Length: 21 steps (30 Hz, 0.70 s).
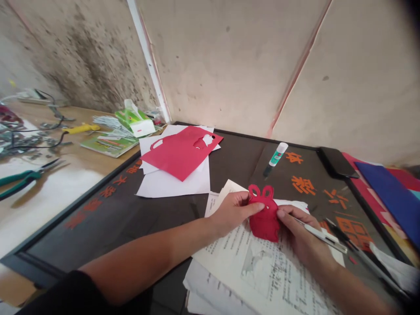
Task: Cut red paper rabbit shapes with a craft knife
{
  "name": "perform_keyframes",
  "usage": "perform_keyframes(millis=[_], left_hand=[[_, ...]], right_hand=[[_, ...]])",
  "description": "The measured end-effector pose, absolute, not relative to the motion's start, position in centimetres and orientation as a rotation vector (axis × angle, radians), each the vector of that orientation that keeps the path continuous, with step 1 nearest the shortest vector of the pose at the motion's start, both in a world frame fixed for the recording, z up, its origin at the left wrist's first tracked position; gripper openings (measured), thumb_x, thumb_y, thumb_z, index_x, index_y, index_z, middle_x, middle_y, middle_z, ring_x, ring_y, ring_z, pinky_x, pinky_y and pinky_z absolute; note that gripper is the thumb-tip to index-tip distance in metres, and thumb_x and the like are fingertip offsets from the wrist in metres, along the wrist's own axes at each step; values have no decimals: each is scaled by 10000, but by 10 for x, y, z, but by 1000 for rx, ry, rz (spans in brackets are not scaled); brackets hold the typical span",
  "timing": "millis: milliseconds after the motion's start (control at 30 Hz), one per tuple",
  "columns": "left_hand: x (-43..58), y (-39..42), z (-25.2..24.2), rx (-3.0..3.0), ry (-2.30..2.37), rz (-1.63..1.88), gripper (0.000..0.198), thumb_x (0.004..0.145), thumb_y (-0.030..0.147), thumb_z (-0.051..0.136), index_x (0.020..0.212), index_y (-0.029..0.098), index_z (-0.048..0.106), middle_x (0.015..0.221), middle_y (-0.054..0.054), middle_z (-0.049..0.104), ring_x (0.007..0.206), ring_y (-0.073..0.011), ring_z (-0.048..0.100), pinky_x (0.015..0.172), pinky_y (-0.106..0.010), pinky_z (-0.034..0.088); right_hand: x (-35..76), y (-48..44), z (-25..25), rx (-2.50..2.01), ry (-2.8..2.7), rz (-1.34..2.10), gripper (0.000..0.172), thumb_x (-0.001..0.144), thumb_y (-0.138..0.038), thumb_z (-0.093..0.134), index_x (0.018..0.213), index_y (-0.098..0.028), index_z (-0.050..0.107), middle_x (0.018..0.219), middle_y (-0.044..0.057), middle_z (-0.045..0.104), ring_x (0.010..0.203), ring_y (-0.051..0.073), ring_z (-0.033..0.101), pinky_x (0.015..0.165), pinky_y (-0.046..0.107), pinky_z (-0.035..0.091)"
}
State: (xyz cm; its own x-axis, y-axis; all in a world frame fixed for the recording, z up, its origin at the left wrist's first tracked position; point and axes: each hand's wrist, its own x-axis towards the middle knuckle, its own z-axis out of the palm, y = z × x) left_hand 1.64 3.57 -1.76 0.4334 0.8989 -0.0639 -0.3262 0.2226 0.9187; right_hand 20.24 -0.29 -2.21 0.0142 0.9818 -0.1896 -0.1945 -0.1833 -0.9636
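Left hand [231, 215] pinching a red cutout [264, 223] over printed pages [226, 258]

Right hand [306, 243] grips a white tool [326, 237] (touching the cutout's edge too). Farther across the bench [154, 223]: glue stick [278, 154] ahead, phone [336, 162] right, red sheet [179, 159] left.

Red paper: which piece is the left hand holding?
The small cut-out with two looped ears; the large red sheet lies on white paper, other red sheets around the blue sheet.

Red paper cutout [265, 224], ears uppermost
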Motion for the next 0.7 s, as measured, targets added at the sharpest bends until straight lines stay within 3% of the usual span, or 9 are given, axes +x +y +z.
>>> perform_keyframes(millis=[267, 467, 700], left_hand=[[13, 36, -19, 990, 717, 889, 277, 745, 400, 791, 888, 165, 764, 837, -55, 722, 796, -173, 646, 820, -330, 488], [13, 38, -18, 960, 685, 888, 348, 696, 464, 821, 858, 162, 761, 830, -56, 722, 811, -179, 650, 836, -342, 501], [15, 37, -21, 990, 726, 979, 381, 747, 508, 771, 826, 139, 712, 818, -55, 702, 775, -169, 649, 819, -356, 522]], right_hand=[[201, -3, -21, -1279, -1100, 1336, 227, 794, -428, 756, 779, -206, 712, 743, 17, 683, 668, 143, 584, 634, 242, 477], [201, -2, -22, -1322, -1128, 1283, 279, 783, -480, 748, 798, -205, 707, 727, 25, 693, 632, 151, 588, 605, 257, 478], [200, 2, -23, -1270, -1045, 1181, 237, 780, -472, 751, 795, -239, 710, 775, 17, 704, 663, 151, 610, 629, 258, 503]])
